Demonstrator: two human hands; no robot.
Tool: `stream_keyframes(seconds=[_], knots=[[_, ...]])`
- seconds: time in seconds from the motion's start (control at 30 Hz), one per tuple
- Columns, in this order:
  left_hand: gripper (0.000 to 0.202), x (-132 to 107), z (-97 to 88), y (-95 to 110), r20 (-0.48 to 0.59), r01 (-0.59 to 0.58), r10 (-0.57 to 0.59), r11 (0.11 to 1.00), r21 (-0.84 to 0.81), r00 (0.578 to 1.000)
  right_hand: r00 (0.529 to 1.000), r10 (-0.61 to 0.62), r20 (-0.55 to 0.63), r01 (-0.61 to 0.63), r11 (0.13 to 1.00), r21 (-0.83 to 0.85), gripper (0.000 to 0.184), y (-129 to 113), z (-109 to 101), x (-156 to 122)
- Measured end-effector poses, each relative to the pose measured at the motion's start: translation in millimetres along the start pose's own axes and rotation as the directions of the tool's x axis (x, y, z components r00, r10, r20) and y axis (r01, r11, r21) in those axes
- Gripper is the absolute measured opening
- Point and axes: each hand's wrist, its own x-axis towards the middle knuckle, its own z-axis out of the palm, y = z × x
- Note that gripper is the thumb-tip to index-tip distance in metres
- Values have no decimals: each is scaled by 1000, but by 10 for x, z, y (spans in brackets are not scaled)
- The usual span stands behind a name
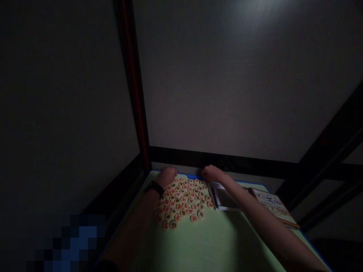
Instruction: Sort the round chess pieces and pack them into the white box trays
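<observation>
Many round Chinese chess pieces (182,199), pale with red or black characters, lie spread in a single patch on the light green table top (215,238). My left hand (168,175), with a dark band at the wrist, is closed at the far left edge of the patch. Across from it, my right hand (211,173) is closed near the table's far edge, just behind the patch. What either hand holds, if anything, is hidden by the curled fingers. Beneath my right forearm sits a silver-rimmed, shallow tray-like thing (226,207), partly covered.
On the right of the table lies a flat box (273,206) with printed characters. A grey wall (221,94) stands close behind the table's blue edge. A dark red post (133,75) rises at the far left corner. The light is dim.
</observation>
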Motion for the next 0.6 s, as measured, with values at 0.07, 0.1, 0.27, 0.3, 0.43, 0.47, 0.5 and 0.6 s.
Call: stream_keyframes(seconds=[0.07,0.1,0.27,0.3,0.43,0.47,0.5,0.6], knots=[[31,12,7,-14,-1,6,-6,1000,-11,1000,1000,17,15,-17,1000,-10,30,7,59,-26],[30,12,9,-23,-6,11,-11,1000,-16,1000,1000,17,21,-17,1000,-10,30,0,84,-32],[26,-25,8,-102,-78,-2,-3,998,-70,997,999,-27,38,26,1000,9,27,-70,140,-21],[27,-29,8,-125,-91,-6,-2,996,-89,996,999,-39,38,39,999,15,27,-78,141,-15],[28,-6,29,-236,-116,1,-22,983,-182,993,998,-63,0,63,997,35,27,-97,148,8],[29,5,41,-266,-118,3,-29,978,-210,993,997,-70,-19,71,997,43,28,-106,157,13],[30,14,54,-296,-121,5,-35,971,-240,992,996,-83,-38,85,995,51,29,-119,169,20],[30,26,99,-379,-128,3,-49,941,-337,991,987,-143,-76,149,986,80,28,-174,227,44]])
